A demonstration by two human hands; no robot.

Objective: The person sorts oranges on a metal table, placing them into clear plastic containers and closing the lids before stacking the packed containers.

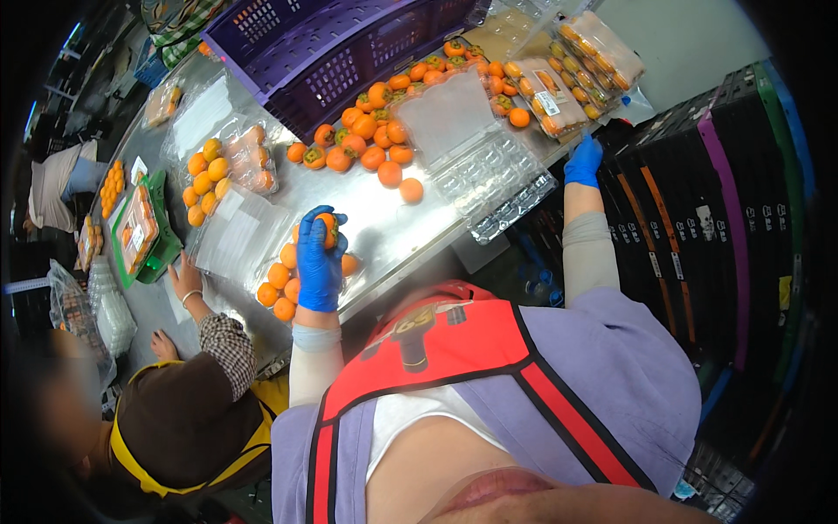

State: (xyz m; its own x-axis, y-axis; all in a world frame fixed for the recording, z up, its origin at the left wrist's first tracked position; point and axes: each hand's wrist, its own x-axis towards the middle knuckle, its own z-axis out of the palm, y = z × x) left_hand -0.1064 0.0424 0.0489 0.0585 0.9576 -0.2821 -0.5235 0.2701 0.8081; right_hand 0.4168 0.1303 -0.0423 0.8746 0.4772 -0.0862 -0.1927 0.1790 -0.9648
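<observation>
My left hand (319,259), in a blue glove, grips an orange persimmon (327,229) above a clear plastic tray of persimmons (278,276), whose lid (239,232) lies open. In a blue glove too, my right hand (583,160) is at the table's right edge, beside packed clear fruit boxes (546,98); whether it holds anything is unclear. Between the hands, a pile of loose persimmons (373,134) lies on the metal table (366,226), next to a clear tray with its lid raised (488,167).
A purple plastic crate (314,85) stands behind the loose fruit. A co-worker (190,419) sits or stands at the left, near a green tray (154,226) bearing a packed box. Black stacked crates (681,216) rise at the right. More packed fruit (255,160) lies on the table's left part.
</observation>
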